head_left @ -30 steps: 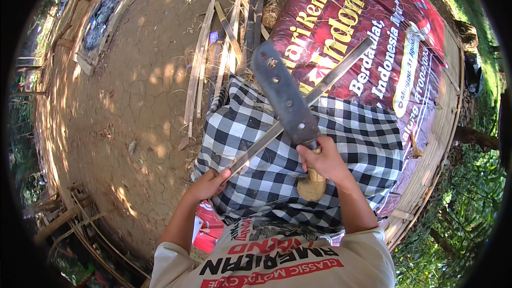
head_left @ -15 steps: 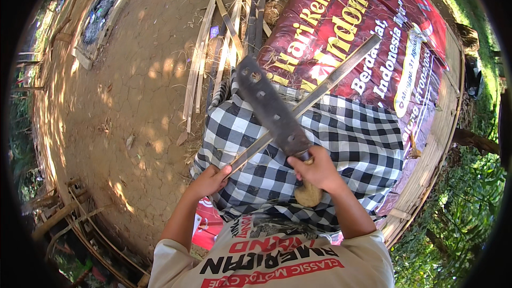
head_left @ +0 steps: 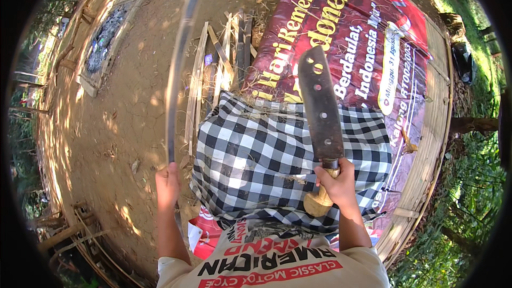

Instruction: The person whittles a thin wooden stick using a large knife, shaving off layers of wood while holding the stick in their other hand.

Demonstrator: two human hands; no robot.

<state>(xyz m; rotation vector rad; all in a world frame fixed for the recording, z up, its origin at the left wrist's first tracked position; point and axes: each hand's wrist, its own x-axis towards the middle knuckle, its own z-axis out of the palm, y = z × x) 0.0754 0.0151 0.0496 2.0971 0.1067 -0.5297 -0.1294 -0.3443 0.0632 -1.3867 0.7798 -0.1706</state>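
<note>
The left hand, at lower left of centre, is closed around one long thin bamboo strip that rises in a curve to the top edge. The right hand, right of centre, is wrapped tight on the wooden handle of a broad cleaver, blade raised clear of the strip. A checked cloth covers the lap. A bundle of split slats lies on the dirt at upper centre: some stock looks prepared. No cut is under way on the held strip.

Cleaver: broad dark blade with holes, pointing up and away; pale wooden handle gripped at its base.
Strip: long, thin, dark, curving upward, held at its lower end.
</note>
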